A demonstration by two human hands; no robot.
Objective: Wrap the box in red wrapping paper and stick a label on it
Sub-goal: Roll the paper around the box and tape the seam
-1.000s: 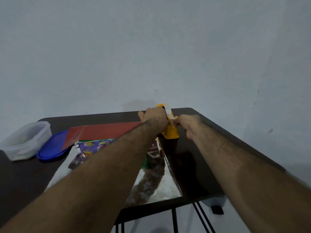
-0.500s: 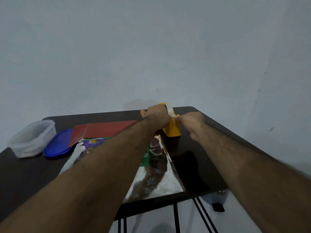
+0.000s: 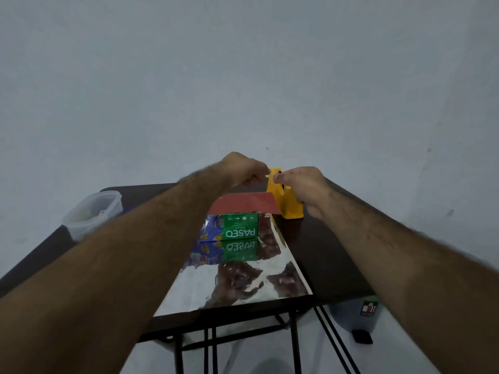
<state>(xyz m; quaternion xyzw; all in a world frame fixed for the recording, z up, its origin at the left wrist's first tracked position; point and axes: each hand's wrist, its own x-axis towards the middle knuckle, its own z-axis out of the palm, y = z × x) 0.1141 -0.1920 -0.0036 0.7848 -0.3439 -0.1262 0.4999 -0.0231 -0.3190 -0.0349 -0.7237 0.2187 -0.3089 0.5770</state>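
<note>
A green and blue tissue box (image 3: 232,228) stands on the shiny silver inner side of the wrapping paper (image 3: 243,282). The paper's red side (image 3: 243,205) is folded up behind the box. A yellow tape dispenser (image 3: 286,201) stands at the table's far right. Both hands are raised just above the dispenser. My left hand (image 3: 243,168) and my right hand (image 3: 299,184) each pinch an end of a short strip of tape (image 3: 270,176) stretched between their fingertips.
A clear plastic container (image 3: 93,211) sits at the far left of the dark table (image 3: 324,255), and a blue lid peeks out behind my left forearm. A grey bin (image 3: 353,319) stands on the floor under the table's right corner. The wall is close behind.
Both hands have lifted off the dispenser with a strip of tape between them. My left forearm has shifted left, so the box now shows.
</note>
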